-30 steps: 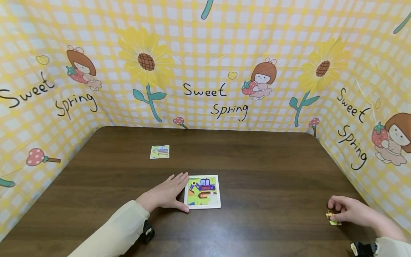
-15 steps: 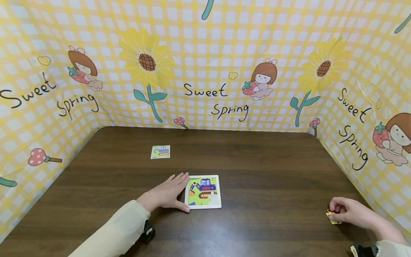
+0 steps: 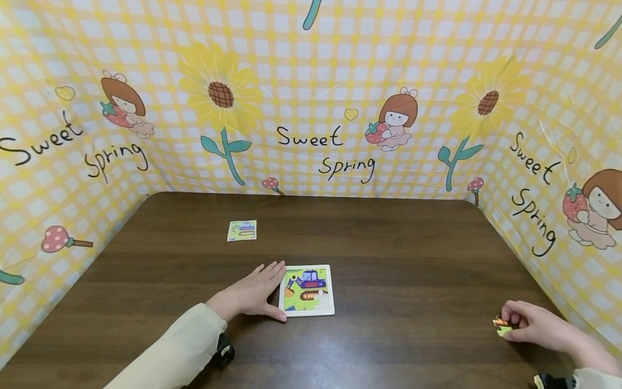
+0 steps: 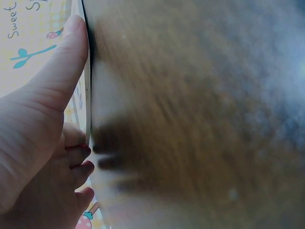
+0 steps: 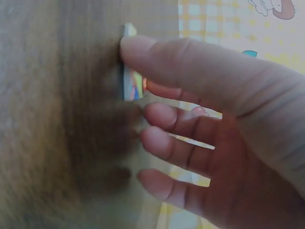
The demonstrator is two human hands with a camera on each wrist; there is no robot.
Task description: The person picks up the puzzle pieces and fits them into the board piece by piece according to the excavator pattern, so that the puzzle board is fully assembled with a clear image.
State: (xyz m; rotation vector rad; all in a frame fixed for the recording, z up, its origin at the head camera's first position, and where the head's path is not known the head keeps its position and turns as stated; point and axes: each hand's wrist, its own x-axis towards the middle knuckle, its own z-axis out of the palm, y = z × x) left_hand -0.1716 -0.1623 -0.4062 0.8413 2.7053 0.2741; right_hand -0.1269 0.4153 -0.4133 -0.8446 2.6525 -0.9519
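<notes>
A square jigsaw puzzle (image 3: 296, 274) in a white frame lies on the table, showing a blue excavator; a pale gap (image 3: 322, 303) shows at its lower right. My left hand (image 3: 250, 292), palm down with fingers extended, touches the frame's left edge; in the left wrist view the thumb (image 4: 71, 52) lies along that edge. Far to the right, my right hand (image 3: 536, 326) pinches a small green and orange puzzle piece (image 3: 502, 328) between thumb and finger. Seen from the right wrist, the piece (image 5: 127, 88) stands edge-on, partly covered by the thumb.
Behind the puzzle, toward the left, lies a small picture card (image 3: 242, 230) with a similar excavator. Yellow checked cloth (image 3: 311, 97) walls in the brown wooden table (image 3: 389, 243) at the back and on both sides.
My right hand has shifted slightly right and nearer to me, and the puzzle piece has turned in its fingers, with more of it showing. My left hand and the framed puzzle have stayed put.
</notes>
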